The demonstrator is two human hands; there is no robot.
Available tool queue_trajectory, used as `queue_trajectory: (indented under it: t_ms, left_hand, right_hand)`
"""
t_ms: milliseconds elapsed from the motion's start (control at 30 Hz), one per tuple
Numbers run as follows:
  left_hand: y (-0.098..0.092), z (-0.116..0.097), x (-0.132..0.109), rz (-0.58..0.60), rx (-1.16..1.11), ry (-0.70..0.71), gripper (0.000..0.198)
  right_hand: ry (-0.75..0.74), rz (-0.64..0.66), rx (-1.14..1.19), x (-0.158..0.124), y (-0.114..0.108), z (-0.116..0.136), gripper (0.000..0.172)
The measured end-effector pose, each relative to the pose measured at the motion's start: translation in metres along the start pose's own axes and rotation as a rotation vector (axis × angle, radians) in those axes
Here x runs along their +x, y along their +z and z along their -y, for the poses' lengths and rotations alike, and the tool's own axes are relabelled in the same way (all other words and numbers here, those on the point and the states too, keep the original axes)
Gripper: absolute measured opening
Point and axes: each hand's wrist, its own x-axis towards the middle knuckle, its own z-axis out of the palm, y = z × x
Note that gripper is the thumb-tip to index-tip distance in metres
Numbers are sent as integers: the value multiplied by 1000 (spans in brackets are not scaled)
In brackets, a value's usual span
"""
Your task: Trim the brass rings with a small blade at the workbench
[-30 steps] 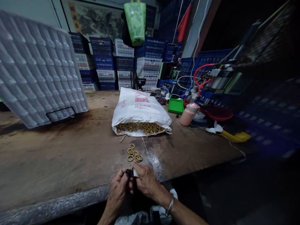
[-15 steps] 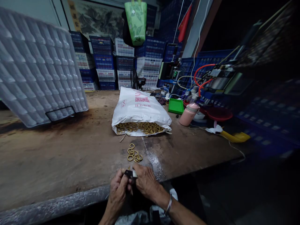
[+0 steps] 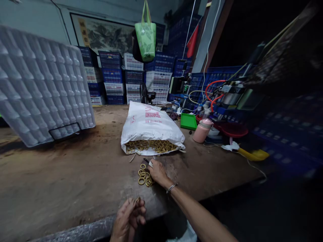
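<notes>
The right hand (image 3: pixel 156 170) pinches a small dark tool (image 3: pixel 148 162) beside loose brass rings (image 3: pixel 143 175); the left hand (image 3: pixel 129 216) holds, seemingly, one small brass ring (image 3: pixel 137 200).

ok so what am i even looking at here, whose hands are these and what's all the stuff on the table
This is one view from a camera worn on a person's head, looking down at their own bare hands. The right hand reaches out over the worn wooden table, holding a small dark part beside a little pile of brass rings. The left hand stays near the table edge, pinching what looks like a ring. Behind lies an open white sack full of rings, with a white moulded tray to the left.
</notes>
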Motion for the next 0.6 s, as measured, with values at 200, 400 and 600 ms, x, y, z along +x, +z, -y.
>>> queue_trajectory:
  t_ms: [200,400,600]
  left_hand:
    - [-10,-2,11,82,-135,-98,34]
    - [-8,-7,16,-5,-237,-181,29]
    - [1,-17,16,-65,-69,-20,36]
  right_hand:
    - [-28,11,-66,12,11,14,18]
    - [-89,5,-75,15,15,16,18]
    - [-221,21,88,-4,2,17,16]
